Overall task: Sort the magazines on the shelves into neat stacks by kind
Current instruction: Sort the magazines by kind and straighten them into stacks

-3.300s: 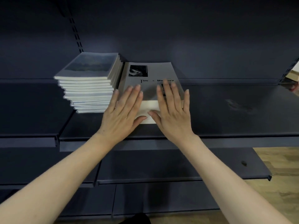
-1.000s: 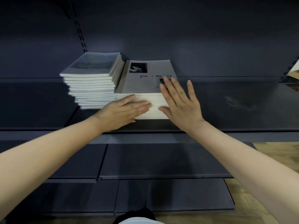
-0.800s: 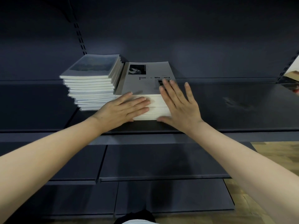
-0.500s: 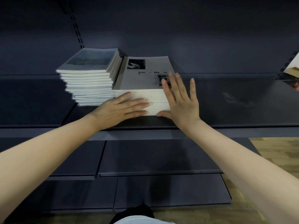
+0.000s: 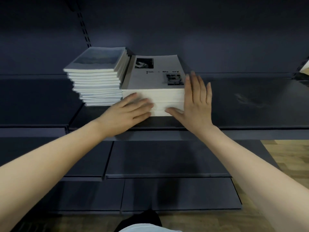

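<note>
Two stacks of magazines stand side by side on a dark shelf (image 5: 250, 113). The right stack (image 5: 155, 77) has a grey cover with a small photo and black title lettering. The left stack (image 5: 97, 76) is taller, with a bluish landscape cover. My left hand (image 5: 128, 114) lies with straight fingers pressed flat against the front edges of the right stack. My right hand (image 5: 195, 101) is flat against that stack's right side, fingers pointing up and thumb across its lower front edge.
Lower dark shelves (image 5: 167, 158) step out below toward me. A slotted upright (image 5: 84, 29) runs up the back panel behind the left stack. Wooden floor (image 5: 291, 158) shows at the right. A pale object (image 5: 305, 67) peeks in at the far right edge.
Both hands came off the top cover: the left went to the front edges, the right to the stack's right side. In the last half second the right hand slid further right.
</note>
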`<state>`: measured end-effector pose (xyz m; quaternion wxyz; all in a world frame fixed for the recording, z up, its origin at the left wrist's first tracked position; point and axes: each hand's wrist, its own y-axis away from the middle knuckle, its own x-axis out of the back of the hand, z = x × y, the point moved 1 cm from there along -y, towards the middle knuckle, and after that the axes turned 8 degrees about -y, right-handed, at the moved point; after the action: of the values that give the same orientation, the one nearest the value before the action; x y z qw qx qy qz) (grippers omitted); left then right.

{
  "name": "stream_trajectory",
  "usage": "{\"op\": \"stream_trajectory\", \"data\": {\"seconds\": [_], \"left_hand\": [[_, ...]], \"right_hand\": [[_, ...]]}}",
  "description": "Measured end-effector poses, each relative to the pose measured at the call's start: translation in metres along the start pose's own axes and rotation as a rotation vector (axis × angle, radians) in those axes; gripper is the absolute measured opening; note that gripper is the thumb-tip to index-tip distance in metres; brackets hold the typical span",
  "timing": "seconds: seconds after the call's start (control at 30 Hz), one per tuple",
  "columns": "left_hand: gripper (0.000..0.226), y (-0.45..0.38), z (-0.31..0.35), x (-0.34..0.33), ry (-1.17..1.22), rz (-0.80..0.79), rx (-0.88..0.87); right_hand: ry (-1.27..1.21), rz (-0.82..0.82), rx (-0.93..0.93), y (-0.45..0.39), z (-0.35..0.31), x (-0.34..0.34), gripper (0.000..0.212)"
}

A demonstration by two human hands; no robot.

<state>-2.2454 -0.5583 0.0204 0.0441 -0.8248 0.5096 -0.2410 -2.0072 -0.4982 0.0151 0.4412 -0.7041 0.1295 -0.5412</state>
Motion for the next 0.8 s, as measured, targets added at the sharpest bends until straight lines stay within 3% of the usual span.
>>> {"op": "stream_trajectory", "data": {"seconds": [0.07, 0.13, 0.27, 0.37, 0.43, 0.5, 0.8], "left_hand": [[0.025, 0.003, 0.007, 0.013, 0.117, 0.071, 0.238], [0.01, 0.005, 0.016, 0.024, 0.184, 0.018, 0.45], [0.027, 0.003, 0.023, 0.035, 0.378, -0.271, 0.927], [0.043, -0.003, 0.018, 0.032, 0.483, -0.53, 1.213], [0.058, -0.007, 0.014, 0.025, 0.539, -0.647, 1.251], [0.059, -0.01, 0.012, 0.018, 0.576, -0.655, 1.218], [0.034, -0.004, 0.017, 0.006, 0.767, -0.404, 1.35]], "right_hand": [[-0.001, -0.029, -0.08, 0.003, 0.002, 0.003, 0.107], [-0.04, -0.075, -0.163, 0.007, 0.002, 0.004, 0.11], [-0.125, -0.12, -0.332, 0.015, -0.003, 0.007, 0.107], [-0.187, -0.267, -0.352, 0.018, -0.002, 0.005, 0.091], [-0.222, -0.315, -0.326, 0.02, 0.0, 0.002, 0.073], [-0.242, -0.303, -0.319, 0.02, 0.002, 0.001, 0.06], [-0.281, -0.241, -0.445, 0.017, 0.002, -0.005, 0.042]]}}
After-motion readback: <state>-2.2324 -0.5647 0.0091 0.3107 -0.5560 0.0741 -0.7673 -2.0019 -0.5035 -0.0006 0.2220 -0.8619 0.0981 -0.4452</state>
